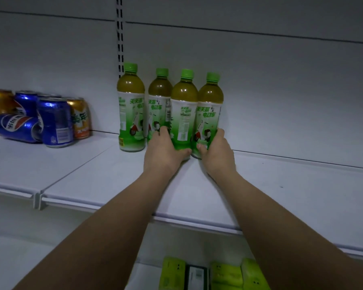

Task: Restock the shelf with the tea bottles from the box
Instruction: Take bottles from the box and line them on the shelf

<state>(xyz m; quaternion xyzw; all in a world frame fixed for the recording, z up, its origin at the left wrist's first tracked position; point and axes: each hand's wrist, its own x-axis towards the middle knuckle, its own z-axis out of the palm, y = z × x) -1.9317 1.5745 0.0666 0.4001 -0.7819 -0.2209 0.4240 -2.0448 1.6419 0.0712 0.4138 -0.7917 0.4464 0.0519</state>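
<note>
Several green-capped tea bottles stand upright in a row at the back of the white shelf [281, 185]. My left hand [166, 151] grips the base of the third bottle [183, 114], fingers reaching behind it toward the second bottle [158, 101]. My right hand [215, 151] wraps the base of the rightmost bottle [210, 109]. The leftmost bottle [131, 109] stands free beside the slotted upright. Both held bottles rest on the shelf. The box is out of view.
Blue and orange soda cans [55, 122] crowd the shelf's left section, one blue can [15, 127] lying on its side. Yellow-green packages [224, 275] sit on the lower shelf below. A slotted upright [120, 38] divides the back panel.
</note>
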